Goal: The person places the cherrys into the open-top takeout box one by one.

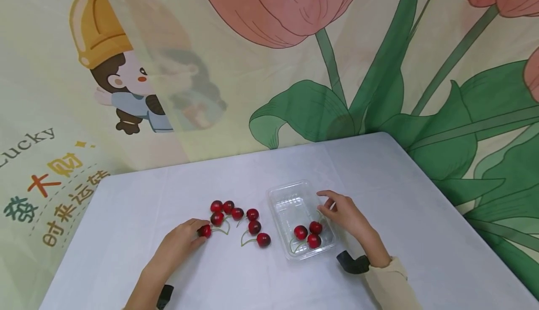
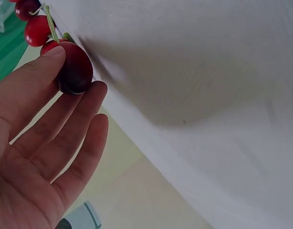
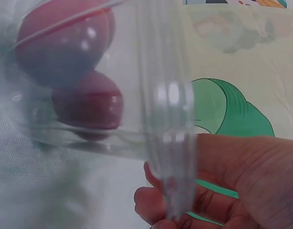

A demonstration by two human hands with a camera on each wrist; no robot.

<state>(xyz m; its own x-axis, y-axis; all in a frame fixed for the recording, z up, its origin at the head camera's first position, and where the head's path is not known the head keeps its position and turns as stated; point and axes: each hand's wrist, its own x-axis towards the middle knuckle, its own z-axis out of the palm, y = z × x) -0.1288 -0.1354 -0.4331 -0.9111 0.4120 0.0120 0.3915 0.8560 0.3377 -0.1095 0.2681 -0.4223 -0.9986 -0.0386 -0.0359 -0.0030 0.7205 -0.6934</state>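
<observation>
My left hand point(image 1: 182, 240) pinches a dark red cherry point(image 2: 75, 69) between thumb and fingertips, low at the left end of a loose group of cherries on the table. A green stem rises beside that cherry in the left wrist view. Over the right side of a clear plastic box point(image 1: 278, 216) hovers my right hand point(image 1: 346, 212), its fingers loosely bent and nothing seen between them. Three cherries point(image 1: 301, 232) lie inside the box, towards its near end. Through the box wall point(image 3: 172, 109) in the right wrist view, part of the right hand's fingers shows blurred.
Several more cherries point(image 1: 254, 227) with thin green stems lie between the left hand and the box. A white cloth covers the table point(image 1: 227, 282). Behind it hangs a printed curtain point(image 1: 227, 76) with tulips and a cartoon figure.
</observation>
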